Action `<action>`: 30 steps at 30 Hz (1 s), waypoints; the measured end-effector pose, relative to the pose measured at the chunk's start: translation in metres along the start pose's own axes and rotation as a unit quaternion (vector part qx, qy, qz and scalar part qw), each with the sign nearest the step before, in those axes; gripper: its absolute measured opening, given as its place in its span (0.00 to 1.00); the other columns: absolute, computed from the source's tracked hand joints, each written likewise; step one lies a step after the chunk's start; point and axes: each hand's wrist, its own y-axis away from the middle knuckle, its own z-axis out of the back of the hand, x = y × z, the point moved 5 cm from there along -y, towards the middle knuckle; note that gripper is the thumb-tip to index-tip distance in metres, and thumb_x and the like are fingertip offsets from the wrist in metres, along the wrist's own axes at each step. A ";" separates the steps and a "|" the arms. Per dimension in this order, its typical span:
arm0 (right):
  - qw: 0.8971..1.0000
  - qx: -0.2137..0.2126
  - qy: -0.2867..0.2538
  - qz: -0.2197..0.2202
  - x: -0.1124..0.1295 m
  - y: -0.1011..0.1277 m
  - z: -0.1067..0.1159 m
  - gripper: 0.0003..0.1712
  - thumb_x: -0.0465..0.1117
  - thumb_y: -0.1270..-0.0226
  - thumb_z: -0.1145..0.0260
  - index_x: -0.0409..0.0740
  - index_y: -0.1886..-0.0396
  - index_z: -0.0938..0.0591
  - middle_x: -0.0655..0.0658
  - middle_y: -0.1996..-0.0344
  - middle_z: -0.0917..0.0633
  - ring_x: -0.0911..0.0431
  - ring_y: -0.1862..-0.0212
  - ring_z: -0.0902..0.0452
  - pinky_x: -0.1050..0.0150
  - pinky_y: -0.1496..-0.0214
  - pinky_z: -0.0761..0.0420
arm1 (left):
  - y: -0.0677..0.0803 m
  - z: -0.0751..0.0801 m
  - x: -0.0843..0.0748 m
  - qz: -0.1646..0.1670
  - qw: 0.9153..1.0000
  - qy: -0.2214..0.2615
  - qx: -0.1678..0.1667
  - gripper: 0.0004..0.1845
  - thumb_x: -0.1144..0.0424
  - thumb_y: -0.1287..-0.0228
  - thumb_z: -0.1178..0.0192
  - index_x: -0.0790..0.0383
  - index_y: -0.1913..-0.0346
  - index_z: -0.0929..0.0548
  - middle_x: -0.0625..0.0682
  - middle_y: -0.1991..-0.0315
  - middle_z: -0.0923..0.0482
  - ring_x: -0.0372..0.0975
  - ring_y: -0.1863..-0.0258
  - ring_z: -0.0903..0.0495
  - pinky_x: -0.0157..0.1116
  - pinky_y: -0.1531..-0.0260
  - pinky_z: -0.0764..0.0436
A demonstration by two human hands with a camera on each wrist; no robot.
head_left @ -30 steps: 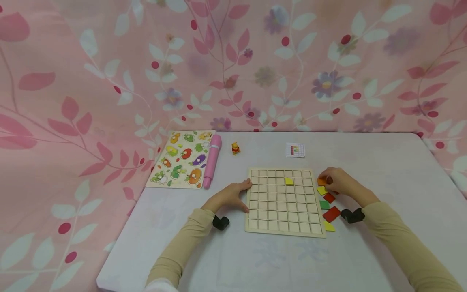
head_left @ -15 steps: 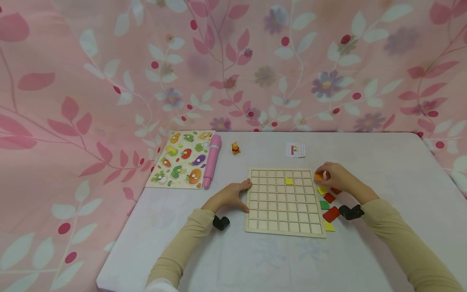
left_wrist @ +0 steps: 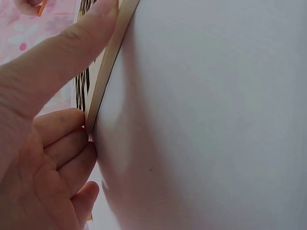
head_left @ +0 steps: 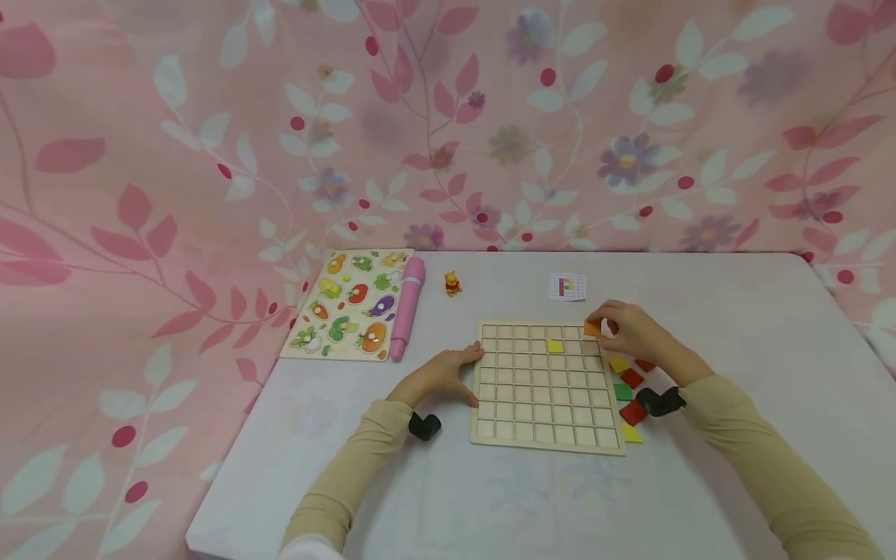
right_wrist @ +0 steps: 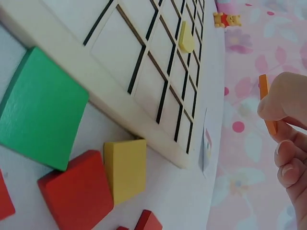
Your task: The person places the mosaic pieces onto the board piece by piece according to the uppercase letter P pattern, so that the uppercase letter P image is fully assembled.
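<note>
My right hand (head_left: 628,330) pinches an orange tile (head_left: 592,328) between thumb and fingers, held over the top right corner of a wooden grid board (head_left: 521,389). In the right wrist view that orange tile (right_wrist: 263,86) appears edge-on, raised above the board. One yellow tile (head_left: 555,347) lies in a cell of the second row. At the board's left edge my left hand (head_left: 444,376) rests with thumb and fingers spread; the left wrist view has the thumb (left_wrist: 72,52) against the rim. Beside the right edge lie a green tile (right_wrist: 43,108), a red tile (right_wrist: 76,191) and a yellow tile (right_wrist: 127,167).
More red and yellow tiles, such as a yellow one (head_left: 632,434), lie along the board's right side. Behind the board are a small printed card (head_left: 567,287) and a bear figurine (head_left: 452,284). A vegetable puzzle board (head_left: 346,311) and a pink marker-shaped stick (head_left: 408,307) sit at left.
My right hand has lifted the orange tile from the pile and carried it up and left over the board's corner, uncovering a red tile. My left hand has stayed put.
</note>
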 end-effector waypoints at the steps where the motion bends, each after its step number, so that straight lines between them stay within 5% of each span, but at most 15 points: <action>1: 1.000 -0.005 -0.001 0.009 0.002 -0.001 0.000 0.15 0.27 0.58 0.31 0.34 0.65 0.19 0.48 0.73 0.26 0.62 0.78 0.39 0.70 0.82 0.35 | 0.000 0.000 0.000 0.000 1.000 0.000 0.000 0.53 0.53 0.67 0.25 0.60 0.33 0.41 0.49 0.33 0.52 0.38 0.35 0.51 0.34 0.39 0.49; 8: 0.998 -0.024 -0.002 0.049 0.009 -0.007 0.000 0.15 0.26 0.60 0.31 0.34 0.66 0.19 0.47 0.73 0.25 0.63 0.79 0.40 0.71 0.82 0.37 | -0.001 0.000 0.001 -0.001 1.000 -0.003 0.001 0.53 0.53 0.67 0.25 0.60 0.33 0.42 0.49 0.33 0.52 0.38 0.35 0.51 0.34 0.39 0.50; 30: 0.997 -0.006 -0.038 0.063 0.025 -0.031 -0.027 0.12 0.27 0.56 0.31 0.35 0.68 0.18 0.48 0.75 0.26 0.61 0.79 0.39 0.69 0.81 0.35 | -0.001 0.000 0.001 -0.005 1.000 -0.008 -0.001 0.54 0.52 0.67 0.25 0.61 0.34 0.41 0.50 0.33 0.51 0.40 0.35 0.50 0.36 0.38 0.50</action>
